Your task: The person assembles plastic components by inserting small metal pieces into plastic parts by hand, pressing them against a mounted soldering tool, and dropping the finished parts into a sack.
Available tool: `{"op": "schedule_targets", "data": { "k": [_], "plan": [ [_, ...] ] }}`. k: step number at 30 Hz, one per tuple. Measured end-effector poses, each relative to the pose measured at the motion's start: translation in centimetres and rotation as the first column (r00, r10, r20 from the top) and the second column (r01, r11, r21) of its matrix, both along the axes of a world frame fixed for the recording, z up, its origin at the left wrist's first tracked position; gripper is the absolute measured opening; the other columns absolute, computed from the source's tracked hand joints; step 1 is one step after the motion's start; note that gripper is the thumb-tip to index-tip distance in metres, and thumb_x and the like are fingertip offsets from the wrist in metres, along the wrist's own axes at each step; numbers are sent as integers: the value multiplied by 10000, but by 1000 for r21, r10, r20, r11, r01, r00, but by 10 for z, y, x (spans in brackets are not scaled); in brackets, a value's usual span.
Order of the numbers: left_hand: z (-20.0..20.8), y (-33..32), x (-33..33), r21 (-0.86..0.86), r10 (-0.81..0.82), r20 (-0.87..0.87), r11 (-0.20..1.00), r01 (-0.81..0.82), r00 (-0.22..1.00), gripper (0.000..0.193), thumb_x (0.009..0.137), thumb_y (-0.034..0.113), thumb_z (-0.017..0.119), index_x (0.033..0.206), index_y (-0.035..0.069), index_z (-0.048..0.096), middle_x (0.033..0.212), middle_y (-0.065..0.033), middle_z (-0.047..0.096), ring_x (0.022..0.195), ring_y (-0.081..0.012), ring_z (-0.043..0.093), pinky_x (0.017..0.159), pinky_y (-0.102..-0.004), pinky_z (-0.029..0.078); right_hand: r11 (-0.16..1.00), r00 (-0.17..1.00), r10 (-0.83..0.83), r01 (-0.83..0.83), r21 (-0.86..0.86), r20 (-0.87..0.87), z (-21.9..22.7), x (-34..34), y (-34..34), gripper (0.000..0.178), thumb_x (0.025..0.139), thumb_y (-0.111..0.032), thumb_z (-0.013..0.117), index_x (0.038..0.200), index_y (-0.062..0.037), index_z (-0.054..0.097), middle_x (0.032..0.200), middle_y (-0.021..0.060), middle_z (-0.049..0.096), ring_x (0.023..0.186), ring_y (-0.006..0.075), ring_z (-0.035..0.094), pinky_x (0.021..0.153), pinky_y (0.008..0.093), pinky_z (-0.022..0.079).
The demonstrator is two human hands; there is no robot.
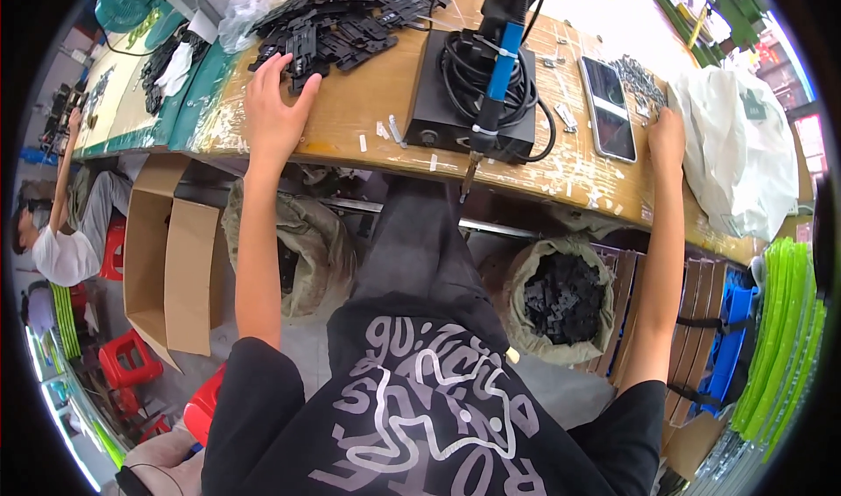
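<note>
My left hand [277, 110] is at the near edge of a heap of black plastic parts [346, 23]. Its thumb and fingers are spread, with the fingertips against one black plastic part [302, 51]. On the right, my right hand [667, 137] has its fingers drawn together beside a scatter of small metal pieces [638, 77]; whatever lies in the fingertips is too small to make out. Between the hands, an electric screwdriver [498, 80] with a blue band hangs bit down in front of a black box [429, 102] and its coiled cable.
A smartphone [608, 109] lies left of my right hand, and a white plastic bag [736, 159] bulges beyond it. Under the wooden bench [350, 132] stand a sack [561, 299] of black parts, another sack [320, 259] and a cardboard box [188, 272]. Another person [66, 251] sits far left.
</note>
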State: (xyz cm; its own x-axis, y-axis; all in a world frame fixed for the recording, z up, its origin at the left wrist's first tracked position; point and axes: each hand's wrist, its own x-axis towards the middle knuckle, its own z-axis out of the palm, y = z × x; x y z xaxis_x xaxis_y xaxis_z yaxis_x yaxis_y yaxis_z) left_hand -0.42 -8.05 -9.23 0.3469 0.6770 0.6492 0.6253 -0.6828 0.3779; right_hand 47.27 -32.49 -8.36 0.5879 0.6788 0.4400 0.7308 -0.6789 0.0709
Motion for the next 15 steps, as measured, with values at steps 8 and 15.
{"op": "schedule_targets", "data": {
  "k": [8,15],
  "plan": [
    [-7,14,8,-39,118,10,992,-118,993,446,723,286,644,1063,30,509,984,-127,539,860,-221,514,735,-292,415,996,991,15,-3,-92,132,-4,2,3,81,759,-36,435,812,-12,492,772,185,560,749,356,565,641,448,450],
    [-3,21,-4,-533,155,503,830,163,850,461,704,185,630,1100,6,476,962,-115,565,772,-161,542,711,-265,433,990,984,109,-119,69,143,10,-30,-1,157,762,-20,438,887,14,528,780,210,557,724,348,566,649,421,454]
  ]
}}
